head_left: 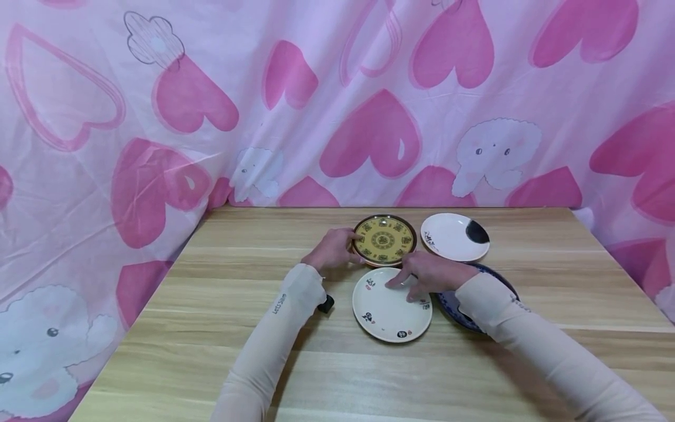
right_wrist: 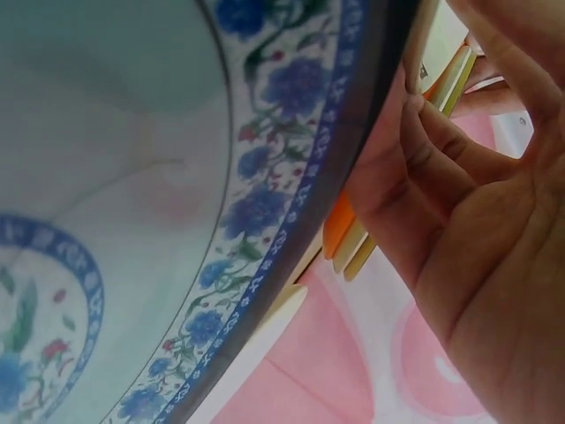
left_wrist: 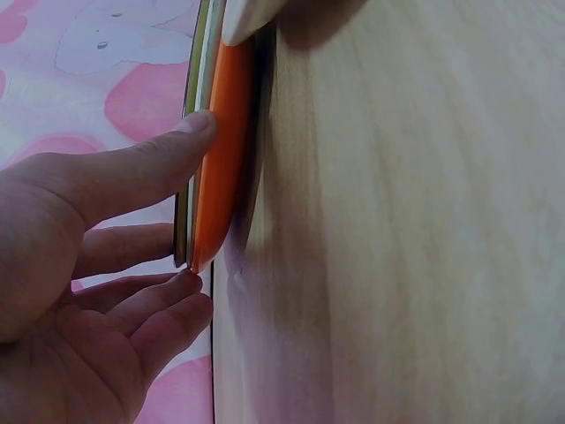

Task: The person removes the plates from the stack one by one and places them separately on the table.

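Observation:
A yellow patterned plate (head_left: pixel 383 239) with a dark rim sits on top of a stack; beneath it, in the left wrist view, shows an orange plate (left_wrist: pixel 225 141). My left hand (head_left: pixel 331 249) grips the stack's left edge, thumb against the layered rims and other fingers along the side. On the stack's front right is my right hand (head_left: pixel 432 271), its fingers reaching past the rim and extended over a cream plate (head_left: pixel 390 313) with small dark marks. Under that hand and sleeve lies a blue floral plate (right_wrist: pixel 274 168), partly hidden in the head view.
A white plate with a black patch (head_left: pixel 453 237) stands at the back right, close by the yellow one. Behind the wooden table (head_left: pixel 221 328) hangs a pink curtain (head_left: pixel 369 117) with hearts. A small black object (head_left: pixel 326 303) shows at the left wrist.

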### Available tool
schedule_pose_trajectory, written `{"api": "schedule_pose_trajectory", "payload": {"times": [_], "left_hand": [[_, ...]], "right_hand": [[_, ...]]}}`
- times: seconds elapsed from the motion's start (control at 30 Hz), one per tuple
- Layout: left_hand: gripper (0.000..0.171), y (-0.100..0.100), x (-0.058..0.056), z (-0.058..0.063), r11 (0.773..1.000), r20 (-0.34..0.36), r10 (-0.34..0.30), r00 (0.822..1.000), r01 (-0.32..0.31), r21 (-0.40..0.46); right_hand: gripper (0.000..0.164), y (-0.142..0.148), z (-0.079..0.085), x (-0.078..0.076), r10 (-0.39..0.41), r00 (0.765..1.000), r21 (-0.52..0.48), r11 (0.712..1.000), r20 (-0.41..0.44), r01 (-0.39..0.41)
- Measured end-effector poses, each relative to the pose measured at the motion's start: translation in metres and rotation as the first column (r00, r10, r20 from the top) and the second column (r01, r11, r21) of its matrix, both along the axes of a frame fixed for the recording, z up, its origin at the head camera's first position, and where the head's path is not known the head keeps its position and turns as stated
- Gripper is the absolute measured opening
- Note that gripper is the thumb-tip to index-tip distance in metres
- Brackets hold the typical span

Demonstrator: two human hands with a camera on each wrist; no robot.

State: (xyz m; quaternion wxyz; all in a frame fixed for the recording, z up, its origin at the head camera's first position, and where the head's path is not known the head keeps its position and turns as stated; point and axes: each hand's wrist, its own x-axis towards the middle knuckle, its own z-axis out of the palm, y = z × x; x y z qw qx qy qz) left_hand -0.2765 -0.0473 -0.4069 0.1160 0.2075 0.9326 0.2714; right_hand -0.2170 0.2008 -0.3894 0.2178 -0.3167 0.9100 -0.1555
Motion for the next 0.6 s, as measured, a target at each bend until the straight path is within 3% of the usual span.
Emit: {"api": "schedule_pose_trajectory", "payload": {"times": [0.23,0.3,0.43,0.6], "left_hand": [[0.071,-0.001,0.001,0.000,1.000,-0.003,0.010,1.000,-0.010,0.000],[0.072,-0.002,0.002,0.000,1.000,-0.017,0.009,1.000,-0.009,-0.008],[0.071,-0.002,0.001,0.000,1.000,-0.022,0.008,1.000,-0.009,-0.007],[0.062,-0.001,0.001,-0.001,1.000,-0.010,0.013,1.000,-0.013,0.015]], "right_hand": [[0.025,0.009,0.007,-0.006,0.141,0.986,-0.055,0.988,-0.084,-0.146],[0.020,0.012,0.013,-0.010,0.140,0.987,-0.076,0.986,-0.084,-0.147],[0.019,0.018,0.025,-0.019,0.079,0.994,-0.127,0.988,-0.080,-0.089],[0.029,0.021,0.033,-0.031,-0.079,0.986,-0.154,0.987,-0.148,0.056]]}}
